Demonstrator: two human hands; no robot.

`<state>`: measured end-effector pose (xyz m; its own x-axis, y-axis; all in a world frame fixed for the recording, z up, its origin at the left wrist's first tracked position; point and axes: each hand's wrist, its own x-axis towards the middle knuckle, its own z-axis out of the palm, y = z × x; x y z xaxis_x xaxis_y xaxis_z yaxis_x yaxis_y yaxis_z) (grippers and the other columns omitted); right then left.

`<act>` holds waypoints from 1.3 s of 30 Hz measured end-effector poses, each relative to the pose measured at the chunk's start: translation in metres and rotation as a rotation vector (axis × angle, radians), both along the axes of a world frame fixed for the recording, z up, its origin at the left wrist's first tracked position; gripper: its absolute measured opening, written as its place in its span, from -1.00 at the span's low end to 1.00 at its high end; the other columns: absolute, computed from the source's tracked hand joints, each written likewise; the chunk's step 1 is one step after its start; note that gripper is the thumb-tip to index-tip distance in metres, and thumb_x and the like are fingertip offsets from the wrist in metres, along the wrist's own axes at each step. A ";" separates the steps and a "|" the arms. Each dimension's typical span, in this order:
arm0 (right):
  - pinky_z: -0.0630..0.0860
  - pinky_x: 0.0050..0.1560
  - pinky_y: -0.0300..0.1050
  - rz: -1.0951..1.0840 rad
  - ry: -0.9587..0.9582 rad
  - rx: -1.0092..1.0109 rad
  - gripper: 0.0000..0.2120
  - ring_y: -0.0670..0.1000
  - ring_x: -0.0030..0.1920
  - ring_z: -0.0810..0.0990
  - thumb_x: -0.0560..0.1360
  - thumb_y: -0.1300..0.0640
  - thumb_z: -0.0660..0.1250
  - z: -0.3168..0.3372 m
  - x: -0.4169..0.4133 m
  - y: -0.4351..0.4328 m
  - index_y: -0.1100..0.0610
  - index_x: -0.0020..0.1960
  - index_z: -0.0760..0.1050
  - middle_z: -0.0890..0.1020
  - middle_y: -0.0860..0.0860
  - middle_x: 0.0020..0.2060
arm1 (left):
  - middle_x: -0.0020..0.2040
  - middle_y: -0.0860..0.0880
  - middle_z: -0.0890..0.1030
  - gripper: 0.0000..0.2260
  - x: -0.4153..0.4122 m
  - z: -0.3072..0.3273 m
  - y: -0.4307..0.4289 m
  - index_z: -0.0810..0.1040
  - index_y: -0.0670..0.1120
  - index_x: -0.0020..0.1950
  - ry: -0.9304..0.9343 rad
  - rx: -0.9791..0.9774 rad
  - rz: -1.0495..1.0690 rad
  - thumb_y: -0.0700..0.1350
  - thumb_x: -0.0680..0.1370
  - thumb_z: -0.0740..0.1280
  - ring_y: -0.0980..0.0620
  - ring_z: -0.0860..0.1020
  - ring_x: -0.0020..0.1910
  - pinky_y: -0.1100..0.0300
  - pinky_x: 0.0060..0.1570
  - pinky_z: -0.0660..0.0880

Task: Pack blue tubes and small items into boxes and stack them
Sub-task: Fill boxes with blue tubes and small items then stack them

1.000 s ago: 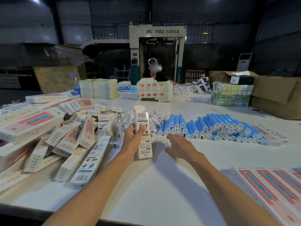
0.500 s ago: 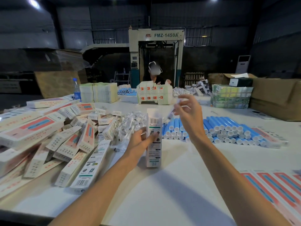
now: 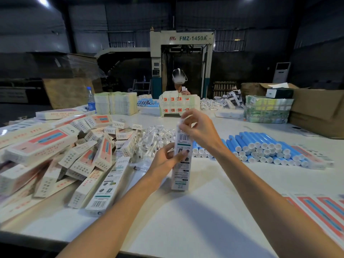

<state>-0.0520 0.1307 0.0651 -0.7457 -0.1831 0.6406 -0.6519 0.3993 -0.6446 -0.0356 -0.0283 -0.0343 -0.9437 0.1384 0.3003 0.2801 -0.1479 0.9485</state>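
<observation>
You've got the box standing on end on the table, your left hand wrapped round its middle, thumb across the printed face. Your right hand is at the top end, fingertips pinching a small pale item. That's the loading step, I'd say. Next, feed it straight down, then go for a blue tube from the row just right. Whether the flap's open, I can't tell.

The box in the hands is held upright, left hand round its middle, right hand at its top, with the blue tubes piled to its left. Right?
Not quite: the head view shows the blue tubes piled to the right of the box. The rest holds: upright, left hand round its middle, right hand at its top, pinching a small item.
</observation>
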 end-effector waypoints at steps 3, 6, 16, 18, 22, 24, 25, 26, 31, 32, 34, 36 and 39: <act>0.57 0.12 0.08 -0.051 0.060 0.180 -0.89 0.03 0.06 0.55 0.59 0.15 0.42 -0.006 -0.001 0.000 0.14 0.09 0.64 0.65 0.01 -0.03 | 0.12 -0.06 0.77 -0.62 0.001 0.000 0.001 0.61 -0.06 0.36 0.002 -0.005 0.009 -0.02 0.57 0.53 -0.02 0.74 0.11 0.23 -0.04 0.63; 0.43 0.25 -0.06 -0.099 0.050 0.191 -0.82 0.00 0.22 0.45 0.64 0.07 0.35 -0.018 -0.001 0.004 0.11 0.15 0.67 0.55 -0.01 0.14 | 0.17 -0.04 0.75 -0.64 0.001 0.001 0.000 0.63 -0.07 0.35 0.033 -0.040 0.039 0.00 0.59 0.51 -0.01 0.71 0.17 0.13 0.06 0.66; 0.61 0.17 -0.10 0.082 -0.127 -0.222 -0.59 -0.05 0.12 0.66 0.65 0.12 0.39 -0.087 0.012 0.006 -0.07 0.45 0.40 0.68 -0.06 0.15 | 0.28 -0.05 0.69 -0.50 0.000 -0.003 0.001 0.44 0.13 0.49 0.116 -0.004 0.111 -0.10 0.61 0.51 -0.04 0.64 0.32 0.08 0.17 0.64; 0.61 0.21 -0.03 0.102 -0.135 -0.263 -0.58 -0.01 0.14 0.66 0.63 0.16 0.41 -0.086 0.011 0.007 -0.05 0.45 0.42 0.68 -0.01 0.15 | 0.27 -0.04 0.70 -0.38 0.000 -0.003 0.001 0.32 0.29 0.54 0.137 0.021 0.082 -0.14 0.61 0.50 0.01 0.66 0.30 0.01 0.18 0.66; 0.61 0.23 0.00 0.132 -0.172 -0.285 -0.58 0.01 0.17 0.65 0.63 0.13 0.42 -0.085 0.010 0.009 -0.10 0.45 0.45 0.67 0.03 0.16 | 0.34 0.06 0.66 -0.38 0.000 -0.001 -0.001 0.32 0.30 0.58 0.224 -0.070 0.074 -0.13 0.65 0.47 0.15 0.60 0.34 0.13 0.17 0.64; 0.61 0.21 -0.04 0.151 -0.176 -0.279 -0.59 0.02 0.19 0.64 0.63 0.13 0.41 -0.083 0.010 0.010 -0.14 0.42 0.47 0.68 0.01 0.16 | 0.35 0.12 0.66 -0.41 0.000 0.000 -0.002 0.33 0.29 0.58 0.247 -0.114 0.082 -0.08 0.64 0.48 0.19 0.59 0.33 0.21 0.16 0.61; 0.62 0.19 -0.07 0.162 -0.175 -0.279 -0.60 0.01 0.17 0.64 0.62 0.14 0.41 -0.082 0.010 0.010 -0.14 0.40 0.48 0.69 -0.01 0.15 | 0.34 0.10 0.66 -0.42 0.000 0.000 -0.002 0.34 0.26 0.58 0.255 -0.133 0.084 -0.06 0.64 0.48 0.16 0.59 0.34 0.18 0.17 0.62; 0.62 0.17 -0.10 0.173 -0.176 -0.282 -0.62 0.00 0.15 0.65 0.61 0.16 0.41 -0.082 0.010 0.011 -0.12 0.38 0.50 0.69 -0.03 0.13 | 0.33 0.06 0.66 -0.43 0.000 0.001 -0.002 0.35 0.22 0.58 0.265 -0.145 0.085 -0.06 0.64 0.48 0.10 0.60 0.34 0.13 0.18 0.63; 0.63 0.20 0.01 0.149 -0.156 -0.223 -0.66 0.03 0.15 0.66 0.59 0.23 0.42 -0.076 0.006 0.011 0.07 0.33 0.51 0.68 0.03 0.14 | 0.23 -0.02 0.69 -0.47 0.001 0.003 -0.003 0.37 0.08 0.53 0.310 -0.170 0.094 -0.09 0.63 0.50 -0.01 0.65 0.26 0.14 0.11 0.63; 0.63 0.21 0.04 0.138 -0.144 -0.195 -0.68 0.04 0.15 0.66 0.59 0.23 0.42 -0.075 0.005 0.012 0.08 0.31 0.50 0.67 0.04 0.14 | 0.23 0.00 0.70 -0.47 0.001 0.004 -0.003 0.36 0.08 0.52 0.319 -0.179 0.099 -0.08 0.62 0.50 0.00 0.66 0.25 0.17 0.09 0.63; 0.63 0.21 0.04 0.131 -0.123 -0.139 -0.72 0.04 0.16 0.65 0.59 0.20 0.41 -0.074 0.003 0.013 0.06 0.28 0.50 0.67 0.02 0.13 | 0.23 0.03 0.70 -0.48 0.002 0.004 -0.003 0.36 0.08 0.51 0.325 -0.200 0.107 -0.06 0.62 0.51 0.03 0.66 0.25 0.21 0.09 0.62; 0.64 0.20 -0.02 0.122 -0.120 -0.110 -0.76 -0.04 0.16 0.65 0.62 0.08 0.39 -0.073 0.005 0.014 0.02 0.28 0.50 0.67 -0.04 0.13 | 0.23 0.05 0.70 -0.46 0.003 0.005 -0.003 0.36 0.10 0.52 0.316 -0.209 0.115 -0.05 0.62 0.51 0.05 0.66 0.24 0.22 0.10 0.62; 0.64 0.06 -0.02 0.112 -0.106 -0.201 -0.77 -0.03 0.05 0.68 0.68 -0.11 0.27 -0.065 0.009 0.013 0.02 0.10 0.59 0.69 -0.07 -0.02 | 0.18 0.05 0.70 -0.45 0.004 0.006 -0.003 0.37 0.17 0.50 0.310 -0.226 0.109 -0.01 0.59 0.53 0.02 0.66 0.23 0.15 0.11 0.64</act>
<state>-0.0435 0.1436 0.0003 -0.7927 -0.1451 0.5922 -0.6097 0.1854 -0.7707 -0.0320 -0.0316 -0.0280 -0.8260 0.1381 0.5464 0.5606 0.1011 0.8219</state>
